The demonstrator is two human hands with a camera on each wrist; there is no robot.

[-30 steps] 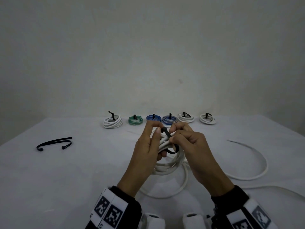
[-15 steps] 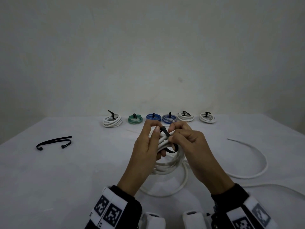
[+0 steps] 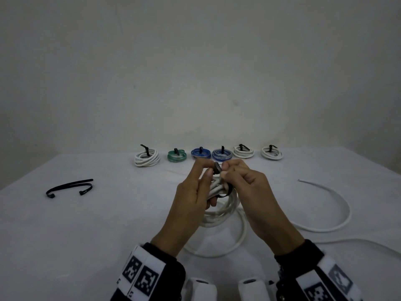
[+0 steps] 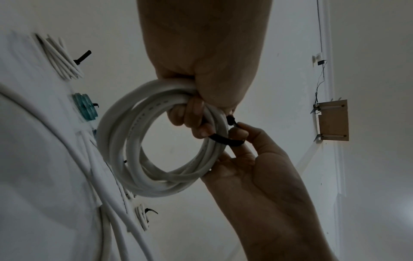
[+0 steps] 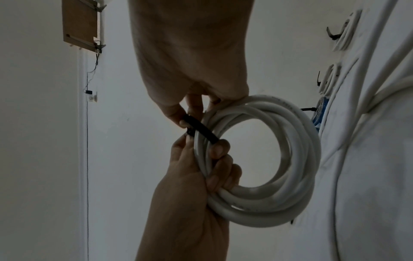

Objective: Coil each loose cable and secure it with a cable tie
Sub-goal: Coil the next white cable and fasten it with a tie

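Above the middle of the white table I hold a coil of white cable [image 3: 219,210] [image 4: 138,151] [image 5: 279,190]. My left hand [image 3: 196,192] [image 4: 201,98] grips the coil's top, fingers curled through it. A black cable tie [image 3: 224,193] [image 4: 223,139] [image 5: 201,128] loops round the bundle there. My right hand [image 3: 240,179] [image 5: 187,109] pinches the tie near its head [image 3: 217,167]. The cable's free length [image 3: 230,246] trails down onto the table below the coil.
Several tied coils line the table's back edge: white [image 3: 146,158], green [image 3: 176,156], two blue [image 3: 200,153], two more white [image 3: 271,153]. Two spare black ties [image 3: 69,187] lie at the left. A loose white cable [image 3: 338,213] curves at the right.
Both hands have risen slightly with the coil. My fingertips have closed in on the tie's head, which now stands between them at the top.
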